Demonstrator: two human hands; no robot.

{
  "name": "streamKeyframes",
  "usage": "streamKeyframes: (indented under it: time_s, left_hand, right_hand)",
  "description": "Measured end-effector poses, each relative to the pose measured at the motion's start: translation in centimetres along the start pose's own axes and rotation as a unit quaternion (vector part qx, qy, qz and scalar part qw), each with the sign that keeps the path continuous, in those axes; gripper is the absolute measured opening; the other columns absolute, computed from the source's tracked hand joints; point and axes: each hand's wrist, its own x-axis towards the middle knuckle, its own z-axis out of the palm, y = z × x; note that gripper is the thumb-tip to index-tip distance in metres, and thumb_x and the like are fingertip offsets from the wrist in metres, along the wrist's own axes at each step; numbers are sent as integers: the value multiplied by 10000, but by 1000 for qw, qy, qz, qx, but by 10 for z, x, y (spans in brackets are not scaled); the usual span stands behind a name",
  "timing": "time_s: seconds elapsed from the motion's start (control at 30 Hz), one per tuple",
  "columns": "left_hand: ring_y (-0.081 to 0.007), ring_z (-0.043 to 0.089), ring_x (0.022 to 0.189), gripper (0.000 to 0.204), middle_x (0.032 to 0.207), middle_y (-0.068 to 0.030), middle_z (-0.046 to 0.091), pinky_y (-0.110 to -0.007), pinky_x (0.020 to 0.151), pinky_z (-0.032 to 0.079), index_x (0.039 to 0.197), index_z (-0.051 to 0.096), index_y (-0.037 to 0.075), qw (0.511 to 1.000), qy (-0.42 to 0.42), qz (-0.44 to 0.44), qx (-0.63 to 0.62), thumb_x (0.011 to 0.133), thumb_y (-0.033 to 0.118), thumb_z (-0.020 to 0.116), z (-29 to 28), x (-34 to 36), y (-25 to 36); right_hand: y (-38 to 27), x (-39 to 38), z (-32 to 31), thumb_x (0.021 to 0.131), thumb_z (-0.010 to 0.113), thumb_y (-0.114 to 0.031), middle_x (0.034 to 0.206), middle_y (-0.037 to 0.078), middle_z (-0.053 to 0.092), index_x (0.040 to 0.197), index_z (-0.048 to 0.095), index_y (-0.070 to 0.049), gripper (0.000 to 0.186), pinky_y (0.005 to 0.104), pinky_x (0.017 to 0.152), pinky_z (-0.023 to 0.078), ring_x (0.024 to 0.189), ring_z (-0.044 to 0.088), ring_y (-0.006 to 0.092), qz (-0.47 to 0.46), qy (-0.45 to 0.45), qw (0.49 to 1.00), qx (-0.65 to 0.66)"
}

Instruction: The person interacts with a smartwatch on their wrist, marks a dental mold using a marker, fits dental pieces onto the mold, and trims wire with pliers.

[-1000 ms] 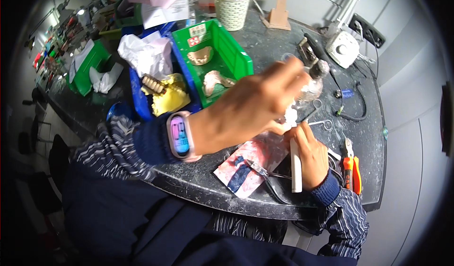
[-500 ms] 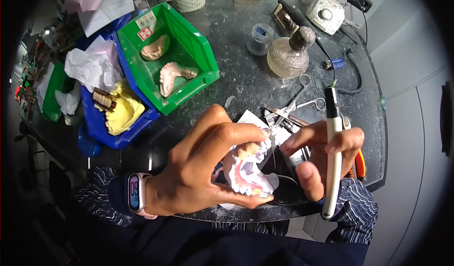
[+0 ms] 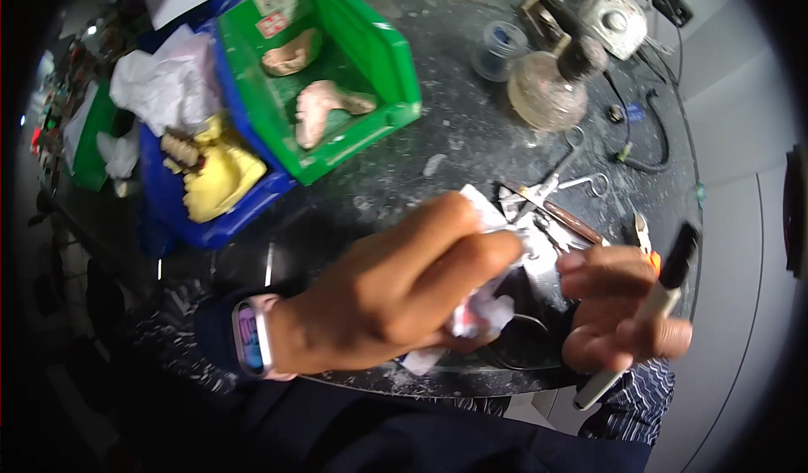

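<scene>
— Our left hand (image 3: 396, 292) is curled around a tooth model (image 3: 484, 311). Our right hand (image 3: 623, 305) holds a smooth, thin stick (image 3: 602, 389), white with a black end. The hands are apart.

— Can we see the model well?

— Only a bit, on the side facing our right hand. It is pink and bumpy white. The left hand hides most of it and looks blurry, so we can't tell how tight it squeezes.

— What is in the way?

— Shiny scissors (image 3: 560, 183) and thin tools (image 3: 572, 220), one with a brown handle, lie in a heap just past the gap between our hands. Pliers (image 3: 642, 229) lie just beyond the right hand. Farther off stands a round glass bottle (image 3: 547, 94) with a dark top, near a see-through cup (image 3: 488, 65) with blue bits inside.

— And the boxes?

— Past our left hand is a hard green box (image 3: 358, 146). Two curved, chalky models (image 3: 318, 115) lie in it. Farther left, a blue box (image 3: 181, 220) has crumpled white paper (image 3: 172, 77), a lumpy yellow model (image 3: 223, 183) and a row of teeth (image 3: 181, 151).
</scene>
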Motion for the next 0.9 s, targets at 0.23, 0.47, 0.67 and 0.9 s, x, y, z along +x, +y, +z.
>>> streamKeyframes:
  time_s: [0.23,0.47,0.67,0.9]
  left_hand:
    - [-291,587,870,386,970,-151,486,-341,667,536,1116,516,-15,997,-56,47,37,792,178,600,16,9,0]
    - [-259,592,843,329,916,-132,500,-308,629,537,1024,535,-39,991,9,87,100,724,82,595,30,9,-6]
    - [-217,557,784,234,891,-101,461,-274,603,520,922,527,-7,984,55,111,129,724,98,590,34,8,-6]
    - [-215,570,812,192,904,-99,457,-289,610,549,859,517,-2,989,62,84,100,723,109,596,23,7,0]
  right_hand:
    - [-35,-5,29,886,523,-544,924,58,713,989,367,-229,367,499,917,383,1111,496,261,-122,-72,979,-145]
    - [-40,21,73,819,583,-622,1077,47,700,1009,312,-257,492,505,1072,216,1161,561,258,-208,-201,946,-150]
    - [-39,26,86,802,571,-654,1019,60,708,965,344,-262,482,503,1055,231,1116,597,265,-211,-227,941,-138]
    - [-35,15,86,878,493,-582,838,156,718,1010,372,-202,420,574,999,180,1154,563,310,-245,-94,961,-92]
